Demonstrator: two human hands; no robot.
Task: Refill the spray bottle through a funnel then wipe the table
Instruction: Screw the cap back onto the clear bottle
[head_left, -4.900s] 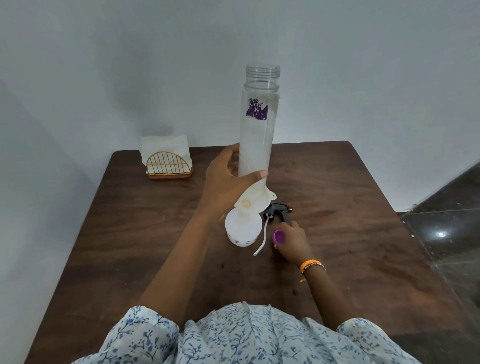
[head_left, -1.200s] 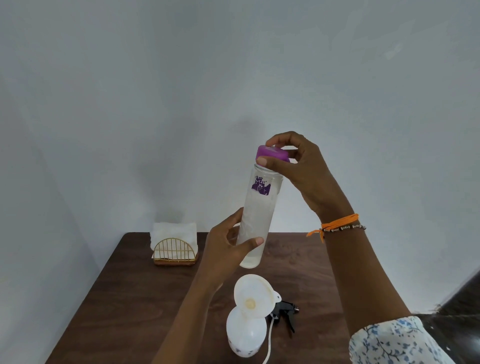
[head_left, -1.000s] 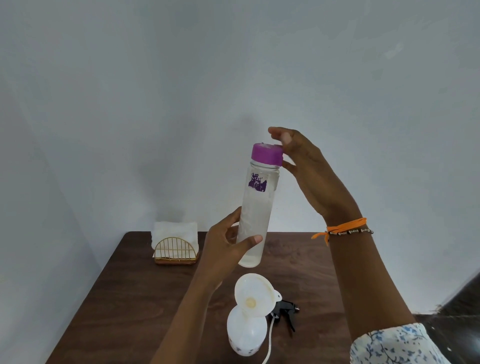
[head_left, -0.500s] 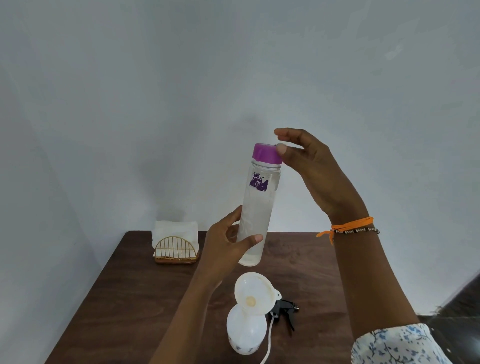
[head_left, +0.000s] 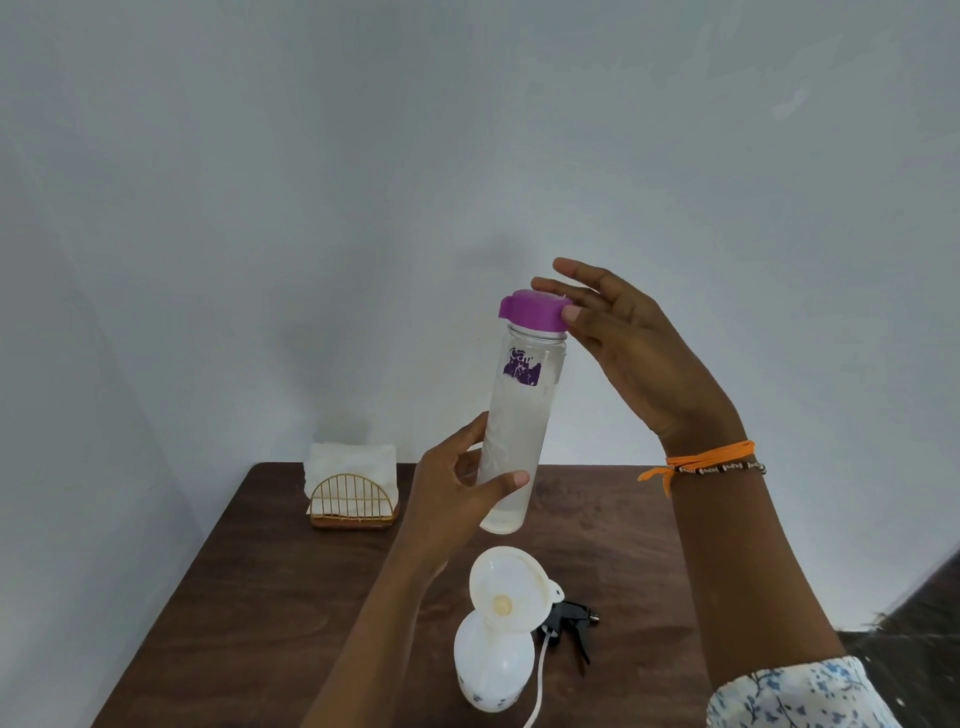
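Capping is the step in hand: my left hand (head_left: 457, 493) grips the water bottle (head_left: 519, 415) above the tabletop (head_left: 270, 597); my right hand's (head_left: 623, 343) loose fingers (head_left: 571, 313) touch its purple cap (head_left: 532, 310). Next, remove the funnel (head_left: 506, 584) from the spray bottle (head_left: 491, 662).

A dark brown wooden table (head_left: 291, 613) with a visible grain fills the lower part of the view, pushed into a corner. Below the left hand (head_left: 457, 499), a white spray bottle (head_left: 493, 670) stands upright on it with a white funnel (head_left: 511, 590) seated in its neck. Just beside the bottle, under the right hand (head_left: 639, 353), lies the black trigger sprayer head (head_left: 569, 623) with its white dip tube. Well to the left of the left hand, at the table's back edge, a gold wire napkin holder (head_left: 353, 501) holds white napkins (head_left: 350, 460).
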